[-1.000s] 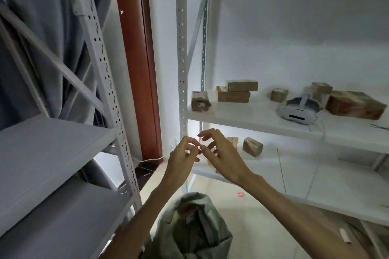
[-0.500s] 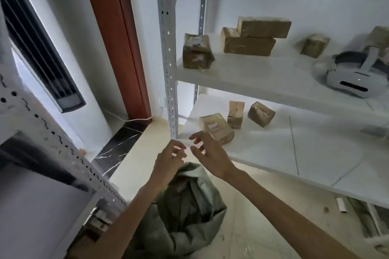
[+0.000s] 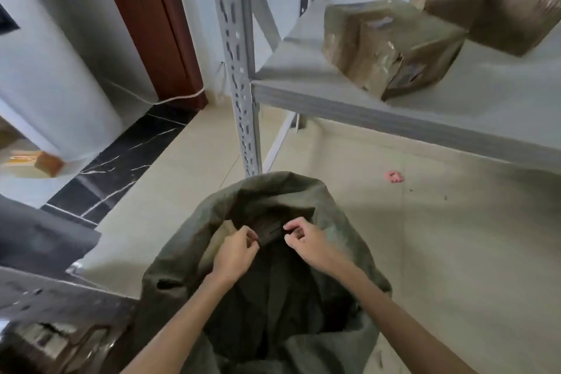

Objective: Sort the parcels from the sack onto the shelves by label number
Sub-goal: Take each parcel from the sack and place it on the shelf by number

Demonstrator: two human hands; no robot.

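Left hand (image 3: pixel 235 253) and right hand (image 3: pixel 308 241) reached into the open sack (image 3: pixel 182 255) on the floor, fingers curled at a dark fold between them; actual grip could not be told. Three parcels (image 3: pixel 391 45) sat on the shelf (image 3: pixel 349 106), upper right.

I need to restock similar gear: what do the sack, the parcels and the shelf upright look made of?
Sack: olive woven fabric, matte, folds limply. Parcels: brown cardboard under glossy tape, judging by the sheen. Shelf upright: likely grey painted steel, punched with slots.
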